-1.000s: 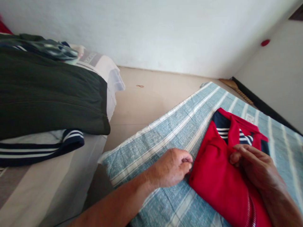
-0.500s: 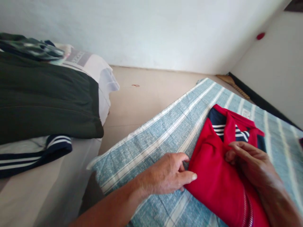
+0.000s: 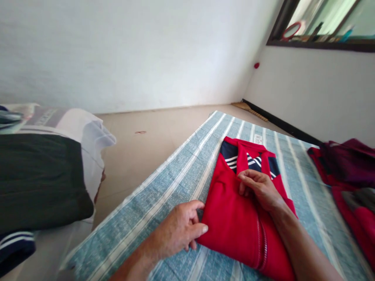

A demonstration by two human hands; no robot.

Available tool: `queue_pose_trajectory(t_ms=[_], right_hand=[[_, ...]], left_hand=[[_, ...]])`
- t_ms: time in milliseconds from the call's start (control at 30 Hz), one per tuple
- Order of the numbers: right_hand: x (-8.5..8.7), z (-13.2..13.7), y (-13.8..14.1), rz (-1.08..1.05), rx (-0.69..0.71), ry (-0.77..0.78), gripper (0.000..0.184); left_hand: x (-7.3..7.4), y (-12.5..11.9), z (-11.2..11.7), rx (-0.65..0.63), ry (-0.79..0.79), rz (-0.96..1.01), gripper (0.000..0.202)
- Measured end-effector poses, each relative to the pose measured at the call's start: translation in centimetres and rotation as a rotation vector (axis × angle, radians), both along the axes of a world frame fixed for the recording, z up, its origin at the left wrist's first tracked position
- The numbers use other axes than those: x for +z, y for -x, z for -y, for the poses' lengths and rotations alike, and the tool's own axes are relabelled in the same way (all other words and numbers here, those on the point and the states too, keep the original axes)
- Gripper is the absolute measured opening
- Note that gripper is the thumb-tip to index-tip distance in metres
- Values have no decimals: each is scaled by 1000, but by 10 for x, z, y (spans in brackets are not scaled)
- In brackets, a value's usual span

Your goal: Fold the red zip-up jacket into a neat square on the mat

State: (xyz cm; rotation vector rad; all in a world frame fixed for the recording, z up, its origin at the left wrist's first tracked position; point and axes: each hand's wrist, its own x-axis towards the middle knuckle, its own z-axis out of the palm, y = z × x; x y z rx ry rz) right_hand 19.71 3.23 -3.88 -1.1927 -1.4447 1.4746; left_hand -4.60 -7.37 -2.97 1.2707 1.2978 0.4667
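A folded red jacket [image 3: 231,218] with navy panels, white stripes and a zipper lies on a blue-and-white striped sheet [image 3: 164,191]. My left hand [image 3: 181,226] is at its left edge, the thumb on top and the fingers curled by the fold, gripping the cloth. Thumb and fingertips of my right hand [image 3: 259,187] are pinched together at the jacket's front just below the collar. A white label shows behind the neckline. The fabric right under the right fingertips is partly hidden.
Dark green clothing [image 3: 41,179] lies on a pale-covered surface at left, with a navy striped garment [image 3: 17,246] below it. Maroon and red clothes [image 3: 345,164] are heaped at right. A thin reddish loop [image 3: 140,132] lies on the tiled floor. A window [image 3: 331,23] holds small items.
The view has swung right and up, bringing the window and the maroon clothes into sight. Both hands stay at nearly the same places on the jacket.
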Motion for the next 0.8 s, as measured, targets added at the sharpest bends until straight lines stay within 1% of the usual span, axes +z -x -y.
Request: queue_pose_trajectory(t_ms=[33,100,200,300,400,500,567,633,700,800], right_hand=[[0,-1,1,-5,3,0,35],[-1,-2,1,-19,14,-4,35],[-2,-5,3,-51,25,-7,34],[0,-6,4,-80,31,-11,34],[3,-6,4,-104,44,-14,34],[3,-8,4,-114,51,-16,34],[2,-9,4,-113,52,-23,34],[0,-11,3,-110,50,-29,33],[-1,-12,3,-107,47,-23,32],[-1,-12,4,-108,46,-11,29]], left_hand=[[2,0,0,-17,-33,-42,49],[6,0,-3,-43,-155,-171,41],[15,-6,-17,-46,-355,-388,35],[24,-23,-44,-21,-440,-530,39],[28,-43,-77,5,-472,-595,39],[22,-55,-101,31,-483,-585,38],[14,-57,-109,77,-468,-530,34],[6,-55,-112,113,-412,-405,30],[1,-52,-111,134,-334,-270,32],[-3,-51,-109,166,-287,-173,36]])
